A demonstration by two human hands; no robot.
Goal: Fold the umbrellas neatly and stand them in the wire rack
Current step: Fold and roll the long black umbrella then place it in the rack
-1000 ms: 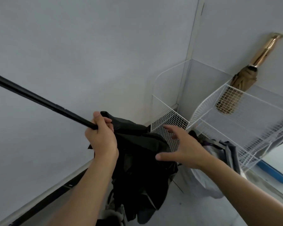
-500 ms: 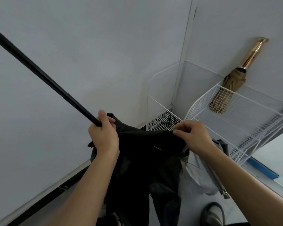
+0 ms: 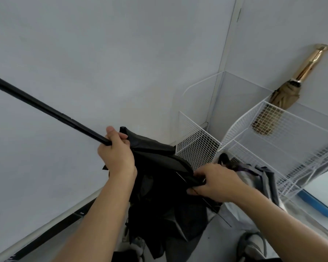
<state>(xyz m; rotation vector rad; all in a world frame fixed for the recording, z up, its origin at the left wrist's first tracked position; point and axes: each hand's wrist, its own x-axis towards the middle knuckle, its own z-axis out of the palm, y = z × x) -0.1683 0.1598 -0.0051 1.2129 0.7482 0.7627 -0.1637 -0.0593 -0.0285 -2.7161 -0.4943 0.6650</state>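
A long black umbrella (image 3: 159, 186) hangs loose in front of me, its shaft (image 3: 45, 108) running up to the left. My left hand (image 3: 117, 154) grips the shaft where the canopy begins. My right hand (image 3: 214, 184) pinches a fold of the black canopy and a rib at its lower right. A white wire rack (image 3: 240, 129) stands in the corner to the right. A folded tan umbrella (image 3: 278, 103) with a gold handle stands in the rack, leaning on the wall.
A grey umbrella or cloth (image 3: 259, 178) hangs beside the rack, just behind my right hand. Grey walls close in on the left and behind. My shoes (image 3: 252, 246) show on the pale floor below. A blue strip (image 3: 314, 203) lies at the right.
My right hand went from open above the canopy to pinching a fold, then moved down and right with it. The shaft swung up and back down while my left hand kept its grip.
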